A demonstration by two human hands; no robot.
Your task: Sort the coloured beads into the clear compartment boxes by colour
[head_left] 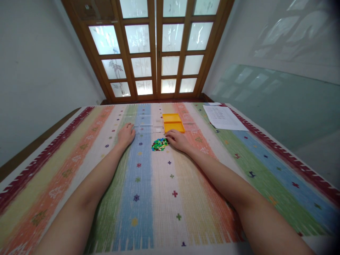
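Observation:
A small heap of mixed green, blue, yellow and dark plastic pieces (159, 145) lies on the tablecloth. At its right edge is my right hand (176, 139), its fingers bent and drawn together at the pieces; whatever is between the fingertips is too small to make out. Just behind that hand sits a yellow tray (174, 122) with two compartments. My left hand (126, 134) rests further left, fingers curled against the left end of a clear plastic tray (145, 129). The clear tray is hard to tell from the cloth beneath it.
More clear plastic (189, 125) lies right of the yellow tray. A printed white sheet (224, 118) is at the back right. The striped tablecloth (138, 209) covers the table. Beyond the far edge stand wooden doors with glass panes (156, 53); walls rise on both sides.

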